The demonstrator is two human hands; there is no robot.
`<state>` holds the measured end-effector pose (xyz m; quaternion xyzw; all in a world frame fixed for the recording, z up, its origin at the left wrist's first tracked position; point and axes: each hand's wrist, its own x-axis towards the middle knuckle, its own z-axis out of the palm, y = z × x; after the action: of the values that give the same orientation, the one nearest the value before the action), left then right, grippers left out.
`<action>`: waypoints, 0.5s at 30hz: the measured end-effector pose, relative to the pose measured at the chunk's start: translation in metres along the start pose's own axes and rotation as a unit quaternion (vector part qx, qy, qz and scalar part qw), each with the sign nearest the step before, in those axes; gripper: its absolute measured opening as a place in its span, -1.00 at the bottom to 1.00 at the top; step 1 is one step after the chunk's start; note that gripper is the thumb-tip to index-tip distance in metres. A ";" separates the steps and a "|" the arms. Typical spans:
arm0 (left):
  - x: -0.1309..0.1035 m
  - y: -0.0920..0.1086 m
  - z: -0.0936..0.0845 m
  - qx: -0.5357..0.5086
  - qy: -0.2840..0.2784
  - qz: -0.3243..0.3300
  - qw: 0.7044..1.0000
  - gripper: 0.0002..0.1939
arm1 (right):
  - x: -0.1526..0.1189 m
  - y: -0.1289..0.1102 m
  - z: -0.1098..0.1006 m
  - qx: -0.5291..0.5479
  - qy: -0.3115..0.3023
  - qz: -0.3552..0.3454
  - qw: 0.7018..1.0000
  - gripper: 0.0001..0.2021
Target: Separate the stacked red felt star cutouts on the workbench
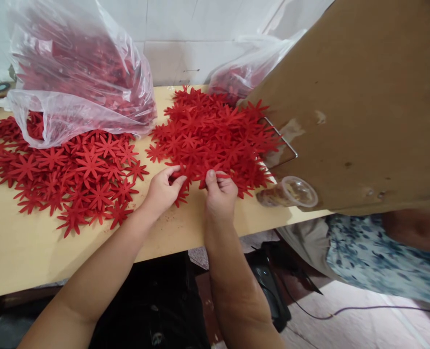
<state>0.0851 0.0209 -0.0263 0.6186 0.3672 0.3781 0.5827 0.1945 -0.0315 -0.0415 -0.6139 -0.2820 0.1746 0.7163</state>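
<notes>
My right hand [221, 194] clamps a red flower piece [202, 184] — my left hand [166, 188], thumb and fingers slightly parted, beside the red heap [215, 133].

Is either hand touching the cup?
No: the left hand and right hand are at the right pile, apart from the cup.

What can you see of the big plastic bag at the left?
The big bag is thin, clear, wrinkled plastic, bulging with red star-shaped pieces. It sits upright near the wall, its top cut off by the picture. A loop, apparently a handle, droops in front over the loose red pile. Neither the left hand nor the right hand touches it.
</notes>
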 end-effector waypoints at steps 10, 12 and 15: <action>0.000 0.004 -0.003 -0.021 -0.008 -0.009 1.000 -0.95 | 0.000 0.002 0.000 0.056 -0.021 0.047 0.997 -0.71; 0.001 0.003 -0.003 -0.027 -0.009 -0.013 1.000 -0.96 | 0.001 0.003 0.001 0.075 -0.054 0.050 0.994 -0.71; 0.000 0.004 -0.001 -0.035 -0.010 -0.019 0.999 -0.96 | 0.000 0.003 0.002 0.068 -0.067 0.047 0.994 -0.69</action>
<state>0.0840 0.0215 -0.0223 0.5949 0.3591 0.3733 0.6146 0.1940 -0.0294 -0.0445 -0.5637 -0.2875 0.2678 0.7266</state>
